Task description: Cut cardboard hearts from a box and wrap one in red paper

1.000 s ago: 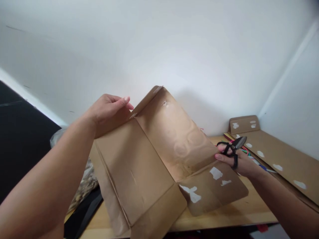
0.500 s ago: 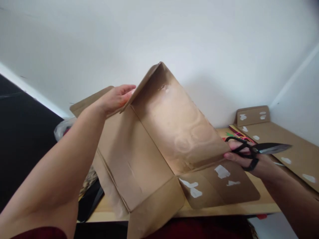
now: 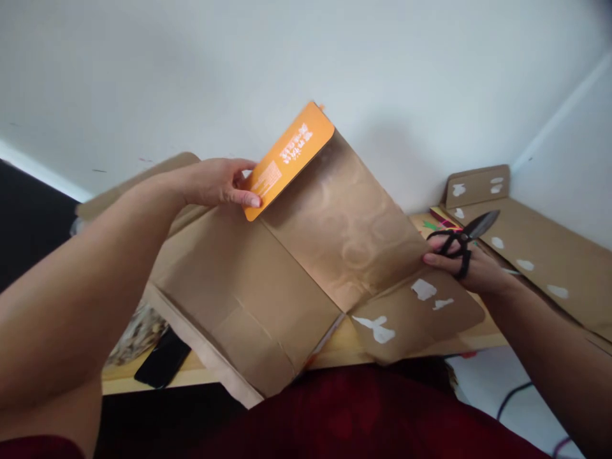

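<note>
An unfolded cardboard box, plain brown inside, is held up at a slant in front of me. My left hand grips its upper flap, thumb on the orange printed face with white lettering. On the other side, my right hand has black-handled scissors hooked on its fingers, blades pointing up and away from the cardboard. Its thumb and fingers also pinch the box's right edge. Below that hand hangs a flap with torn white patches.
Another brown cardboard piece with white patches lies at the right by the wall. Small colourful items sit beside it. A black phone and a patterned bundle rest on the wooden table at the left.
The upper flap has tilted so its orange outer face shows, with my left thumb now on it. The box's near side has opened flatter. My right hand and the scissors have turned upward.
</note>
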